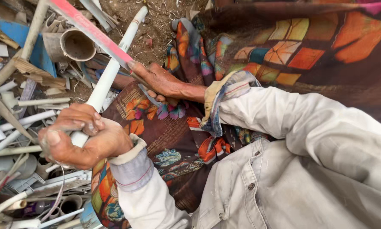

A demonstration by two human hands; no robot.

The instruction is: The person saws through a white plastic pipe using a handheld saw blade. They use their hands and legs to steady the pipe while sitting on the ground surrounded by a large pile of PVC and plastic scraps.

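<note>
the left hand (pixel 82 138) is wrapped tight around the near end of a white pipe (pixel 110 72), which slants up and away over the lap. the right hand (pixel 156 80) grips a blade (pixel 93 32) with a red side, laid across the pipe partway along. a patterned cloth (pixel 165 140) covers the lap; pipe scraps (pixel 29 114) lie heaped to the left on the ground.

Soft, even daylight, faint shadows, no glare; edges stretched, perhaps slight motion blur along the top.
</note>
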